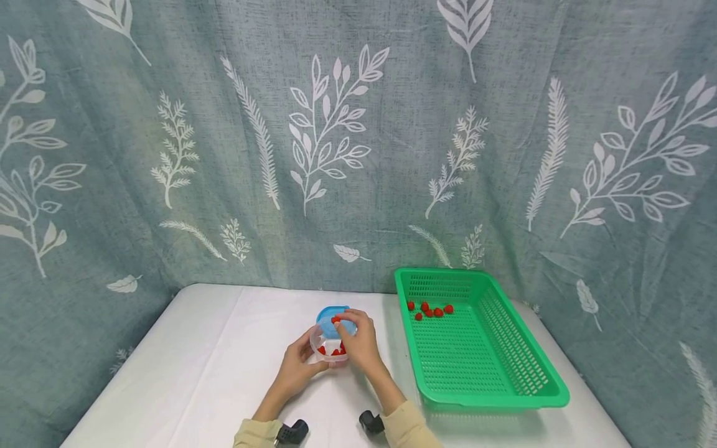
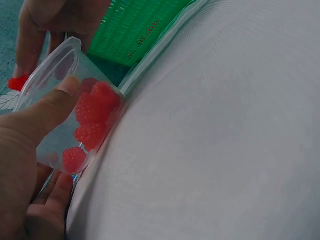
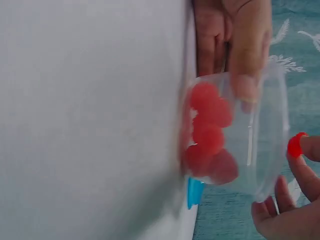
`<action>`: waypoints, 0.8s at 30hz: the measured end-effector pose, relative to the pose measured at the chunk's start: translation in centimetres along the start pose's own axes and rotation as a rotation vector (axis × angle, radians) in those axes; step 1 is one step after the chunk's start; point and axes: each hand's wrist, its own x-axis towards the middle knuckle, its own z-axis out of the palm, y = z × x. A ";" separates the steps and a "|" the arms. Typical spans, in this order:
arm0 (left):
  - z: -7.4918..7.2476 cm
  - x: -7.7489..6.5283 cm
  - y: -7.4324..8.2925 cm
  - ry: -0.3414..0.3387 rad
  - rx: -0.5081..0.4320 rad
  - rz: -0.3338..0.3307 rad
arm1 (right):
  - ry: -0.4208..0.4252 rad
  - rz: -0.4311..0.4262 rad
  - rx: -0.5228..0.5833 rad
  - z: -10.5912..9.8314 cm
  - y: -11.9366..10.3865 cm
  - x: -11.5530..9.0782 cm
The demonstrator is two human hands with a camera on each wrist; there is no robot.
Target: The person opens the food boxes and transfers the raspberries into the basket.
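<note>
My left hand (image 1: 297, 368) grips a clear plastic tub (image 2: 56, 131) on the white table, with its thumb along the near wall. Several red raspberries (image 2: 91, 109) lie at the bottom of the tub, showing through its wall. Between thumb and fingertip, my right hand (image 1: 361, 343) pinches one more raspberry (image 3: 295, 146) just over the tub's open rim. Behind the tub is a blue lid (image 1: 327, 312), partly covered by the tub and the right hand.
To the right stands a green plastic basket (image 1: 416, 364) with perforated walls. Several raspberries (image 1: 438, 312) are grouped in its far left part. A patterned grey-green curtain (image 1: 252, 174) hangs behind the white table (image 1: 224, 348).
</note>
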 end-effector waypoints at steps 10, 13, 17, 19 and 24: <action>0.1 -0.1 0.3 0.000 -0.019 -0.014 | -0.018 0.064 0.343 -1.2 -3.4 -0.8; 0.0 -0.1 0.4 0.000 -0.023 -0.032 | -0.022 0.097 0.434 -1.7 -4.8 -1.3; 0.0 0.0 0.4 0.005 -0.011 -0.040 | -0.010 0.095 0.505 -2.5 -6.4 -2.0; 0.0 0.0 0.4 0.007 -0.015 -0.036 | -0.006 0.086 0.526 -2.9 -7.0 -2.3; 0.1 0.0 0.3 0.009 -0.038 -0.026 | -0.026 0.074 0.561 -4.2 -8.2 -2.9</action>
